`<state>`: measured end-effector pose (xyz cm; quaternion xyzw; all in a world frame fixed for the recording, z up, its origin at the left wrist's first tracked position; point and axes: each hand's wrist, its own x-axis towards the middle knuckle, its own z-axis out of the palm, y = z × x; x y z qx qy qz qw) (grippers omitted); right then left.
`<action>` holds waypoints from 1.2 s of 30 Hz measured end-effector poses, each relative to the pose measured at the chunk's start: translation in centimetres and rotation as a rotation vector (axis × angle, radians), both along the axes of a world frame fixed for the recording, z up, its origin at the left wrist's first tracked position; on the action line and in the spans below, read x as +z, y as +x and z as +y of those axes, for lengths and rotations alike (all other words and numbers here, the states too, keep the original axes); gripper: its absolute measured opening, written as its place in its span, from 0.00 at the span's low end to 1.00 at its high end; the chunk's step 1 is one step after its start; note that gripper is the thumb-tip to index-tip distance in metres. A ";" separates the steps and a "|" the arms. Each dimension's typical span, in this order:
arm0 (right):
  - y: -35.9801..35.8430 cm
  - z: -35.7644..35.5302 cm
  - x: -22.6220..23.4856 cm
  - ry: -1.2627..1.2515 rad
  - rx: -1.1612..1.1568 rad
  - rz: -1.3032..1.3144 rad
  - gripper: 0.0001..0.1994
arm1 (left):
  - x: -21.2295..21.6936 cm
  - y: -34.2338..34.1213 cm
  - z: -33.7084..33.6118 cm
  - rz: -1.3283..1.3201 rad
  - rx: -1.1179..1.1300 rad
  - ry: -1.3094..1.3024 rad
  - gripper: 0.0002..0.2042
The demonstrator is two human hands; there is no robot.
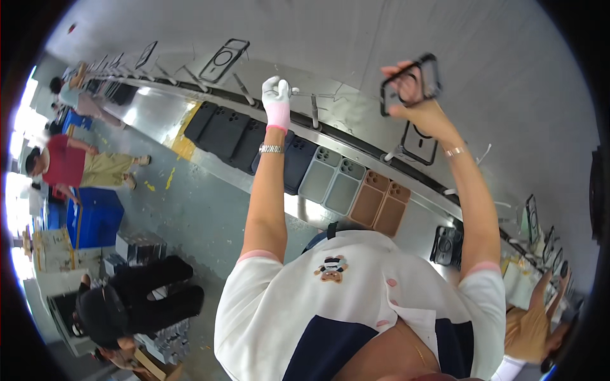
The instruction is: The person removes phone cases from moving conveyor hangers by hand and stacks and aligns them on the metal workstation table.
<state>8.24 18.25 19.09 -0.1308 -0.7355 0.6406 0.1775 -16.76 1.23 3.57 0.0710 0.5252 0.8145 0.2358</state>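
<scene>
My left hand (277, 95) wears a white glove with a pink cuff. Its fingers are curled closed beside a thin metal wire holder (323, 96) on the conveyor; what they grip, if anything, is hidden. In my bare right hand (416, 101) is a phone case (434, 75) with a black frame, a see-through back and a dark ring, lifted above the line and slightly blurred. Just below that hand, another black-framed phone case (420, 145) sits on a holder. A similar black-framed case (223, 60) stands tilted on a holder to the left of my gloved hand.
A metal ledge carries rows of phone cases: black (219, 134), grey-green (319, 174) and brown (370, 198). A dark phone case (447, 246) lies farther right. Upright posts (314, 111) line the conveyor. Other people (67, 162) and blue bins (98, 216) are at left.
</scene>
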 end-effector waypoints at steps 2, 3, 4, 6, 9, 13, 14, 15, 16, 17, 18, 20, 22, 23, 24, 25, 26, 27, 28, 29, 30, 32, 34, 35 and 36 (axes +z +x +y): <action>-2.8 1.2 -0.7 0.104 -0.004 -0.094 0.43 | 1.7 0.0 -1.0 0.037 -0.129 -0.019 0.11; -3.7 1.9 -1.2 0.166 0.003 -0.150 0.43 | 2.6 0.1 -1.3 0.077 -0.258 -0.038 0.13; -4.5 1.3 -0.8 0.162 0.014 -0.149 0.43 | 3.0 0.0 -2.3 0.077 -0.247 -0.043 0.13; -5.0 0.5 0.6 -0.033 0.159 -0.185 0.44 | 4.2 0.4 -3.7 0.220 -0.363 -0.192 0.17; -3.5 0.6 0.6 -0.102 0.192 -0.039 0.44 | 6.5 1.4 -4.2 0.200 -0.359 -0.136 0.14; -3.4 0.4 1.5 -0.012 0.109 0.024 0.47 | 7.8 2.8 -3.5 0.252 -0.355 -0.046 0.09; -3.6 0.8 2.0 0.125 0.085 -0.025 0.48 | 7.9 3.4 -3.1 0.239 -0.391 -0.032 0.09; -3.8 1.3 2.5 0.238 0.066 -0.071 0.51 | 8.7 4.3 -2.4 0.231 -0.407 0.011 0.09; -4.1 1.3 3.1 0.237 0.069 -0.071 0.51 | 9.4 5.0 -1.8 0.188 -0.426 -0.010 0.10; -4.5 1.2 3.7 0.360 0.068 -0.162 0.53 | 9.4 5.5 -1.0 0.220 -0.437 -0.022 0.11; -4.9 1.0 4.0 0.484 0.069 -0.252 0.55 | 9.4 6.0 -0.3 0.252 -0.446 -0.035 0.11; -5.5 0.7 4.0 0.631 0.121 -0.311 0.54 | 9.5 7.2 1.0 0.186 -0.504 -0.027 0.12; -5.8 0.5 3.8 0.927 0.223 -0.433 0.52 | 9.5 8.3 2.1 0.376 -0.475 -0.112 0.15; -5.9 0.6 3.4 0.956 0.227 -0.369 0.50 | 9.3 8.4 2.3 0.508 -0.455 -0.178 0.16; -6.1 0.5 3.7 0.957 0.225 -0.370 0.50 | 9.0 8.4 2.6 0.640 -0.435 -0.243 0.18; -6.7 0.1 4.3 1.008 0.278 -0.419 0.50 | 8.3 8.0 2.7 0.641 -0.426 -0.247 0.18; -7.4 -0.3 4.6 1.059 0.333 -0.465 0.49 | 7.8 7.3 2.8 0.551 -0.400 -0.224 0.18; -7.9 0.1 4.4 1.074 0.349 -0.448 0.48 | 7.5 7.2 3.1 0.463 -0.385 -0.193 0.18; -8.5 1.1 4.1 1.071 0.336 -0.462 0.48 | 10.1 7.1 2.4 0.697 -0.366 -0.250 0.20; -9.5 1.9 3.8 1.120 0.326 -0.347 0.47 | 11.3 6.4 2.4 0.584 -0.400 -0.123 0.22; -10.7 2.1 3.7 1.171 0.327 -0.216 0.47 | 12.1 5.6 1.8 0.474 -0.415 -0.004 0.24; -12.0 1.7 5.1 1.200 0.325 -0.191 0.46 | 12.4 3.1 -0.8 0.437 -0.389 0.063 0.30; -10.9 0.3 5.4 1.194 -0.024 0.148 0.45 | 10.0 2.5 -5.3 0.360 -0.234 -0.224 0.32; -9.2 -0.4 4.7 1.163 -0.154 0.204 0.42 | 8.3 2.5 -7.9 0.287 -0.230 -0.277 0.30; -7.5 -1.0 3.0 1.059 -0.260 0.192 0.41 | 6.8 2.8 -10.2 0.214 -0.225 -0.332 0.29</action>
